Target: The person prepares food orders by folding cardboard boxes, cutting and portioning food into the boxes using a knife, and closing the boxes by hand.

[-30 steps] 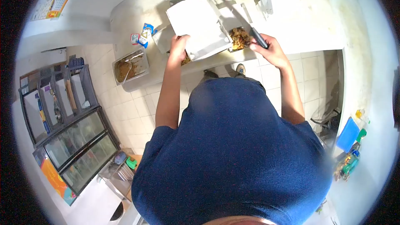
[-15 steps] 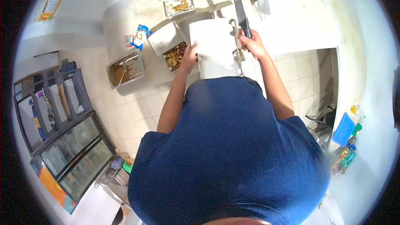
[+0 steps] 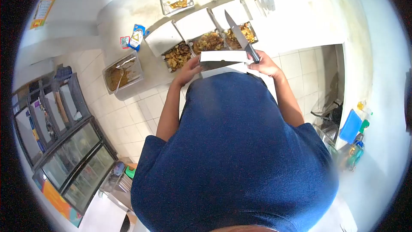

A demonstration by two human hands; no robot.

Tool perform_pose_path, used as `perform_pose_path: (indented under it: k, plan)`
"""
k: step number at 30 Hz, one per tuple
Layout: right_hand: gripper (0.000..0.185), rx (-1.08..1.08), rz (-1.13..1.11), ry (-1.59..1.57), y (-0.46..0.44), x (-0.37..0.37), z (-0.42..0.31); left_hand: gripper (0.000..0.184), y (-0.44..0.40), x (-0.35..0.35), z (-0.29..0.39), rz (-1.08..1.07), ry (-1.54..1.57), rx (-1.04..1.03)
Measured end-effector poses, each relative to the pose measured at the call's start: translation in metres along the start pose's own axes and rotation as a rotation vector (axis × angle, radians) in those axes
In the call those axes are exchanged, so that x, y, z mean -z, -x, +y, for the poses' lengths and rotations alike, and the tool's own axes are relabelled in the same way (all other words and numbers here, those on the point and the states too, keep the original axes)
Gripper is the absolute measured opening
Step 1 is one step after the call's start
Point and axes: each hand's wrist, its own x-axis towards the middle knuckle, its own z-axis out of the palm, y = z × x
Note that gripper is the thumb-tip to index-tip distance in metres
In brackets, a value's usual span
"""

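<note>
Close against my torso is a white cardboard box (image 3: 223,56), its front panel raised and its inside dark. My left hand (image 3: 189,71) grips the box's left edge. At the right edge, my right hand (image 3: 265,64) is closed around the black handle of a kitchen knife (image 3: 238,32), its fingers also against the box. The blade points up and away, passing over the right one of three open food boxes. Chopped brown and yellow food fills the left box (image 3: 178,56), the middle box (image 3: 207,42) and the right box (image 3: 246,31).
Farther back stands another open box (image 3: 178,3) with food pieces. A metal tray (image 3: 123,76) with brown contents and a spoon is at the table's left, near a blue-and-white packet (image 3: 137,37). White cartons (image 3: 268,0) stand at the back right. A glass-fronted cabinet (image 3: 73,159) is at left.
The white box, spread flat in front of me before, has come closer to my body with a panel folded up. Both hands and the knife moved toward me, uncovering the middle and right food boxes.
</note>
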Motion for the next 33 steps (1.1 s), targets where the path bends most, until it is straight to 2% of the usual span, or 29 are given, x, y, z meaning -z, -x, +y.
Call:
perform_pose_path:
  k: [1, 6, 9, 13, 17, 25, 28, 31, 33]
  plan:
    - [0.029, 0.003, 0.005, -0.010, 0.002, -0.002, 0.004, 0.066, 0.001, -0.001, 0.002, 0.014, -0.054, 0.035]
    - [0.034, -0.135, -0.009, -0.073, 0.010, 0.001, -0.004, 0.066, 0.011, -0.020, 0.048, -0.027, 0.180, 0.101]
    - [0.037, -0.052, -0.025, -0.206, 0.011, -0.003, -0.012, 0.066, 0.011, -0.019, 0.049, -0.065, 0.281, 0.103]
    - [0.036, -0.037, -0.025, -0.200, 0.009, 0.000, -0.010, 0.065, 0.012, -0.016, 0.042, -0.063, 0.316, 0.122]
    - [0.034, -0.065, 0.007, -0.215, 0.011, 0.000, -0.012, 0.060, 0.008, -0.016, 0.020, -0.023, 0.317, 0.040]
    - [0.035, -0.123, 0.028, -0.153, 0.011, -0.001, -0.016, 0.054, 0.014, -0.033, 0.040, 0.050, 0.198, 0.030]
    - [0.036, -0.101, 0.025, -0.166, 0.010, -0.002, -0.015, 0.057, 0.010, -0.023, 0.025, -0.068, 0.448, 0.004]
    - [0.036, -0.092, 0.028, -0.125, 0.008, -0.001, -0.011, 0.061, 0.011, -0.026, 0.024, -0.105, 0.285, -0.173]
    - [0.036, -0.096, 0.028, -0.132, 0.007, -0.001, -0.010, 0.062, 0.015, -0.027, 0.031, -0.080, 0.259, -0.125]
